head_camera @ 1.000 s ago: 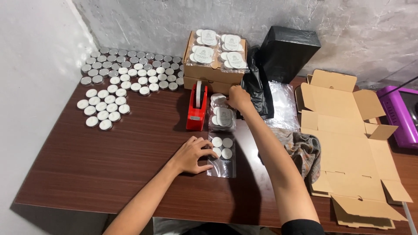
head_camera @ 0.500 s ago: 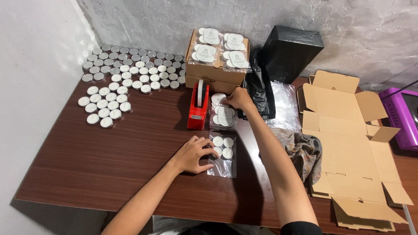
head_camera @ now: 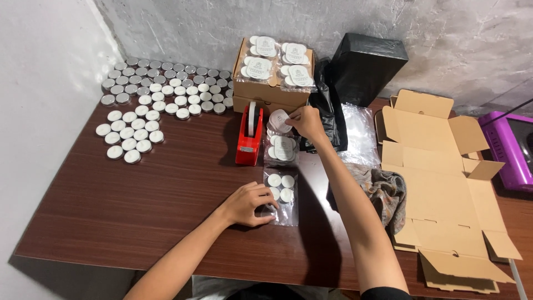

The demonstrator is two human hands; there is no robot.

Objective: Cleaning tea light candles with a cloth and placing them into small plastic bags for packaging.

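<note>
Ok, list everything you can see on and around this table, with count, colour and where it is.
tealight candles: many loose, white in silver cups, table's far left
clear bag: one, holding four tealights, centre front
tape dispenser: one, red, centre
stack of packed bags: count unclear, white labels, right of the dispenser
closed carton: one, brown, labelled packs on top, far centre
black box: one, against the wall
plastic bags: clear, beside the black box
flat cartons: several, brown, right side
cloth: one, grey patterned, by the cartons
purple device: one, far right edge
left hand: on the clear bag
right hand: holding a white round label
</note>
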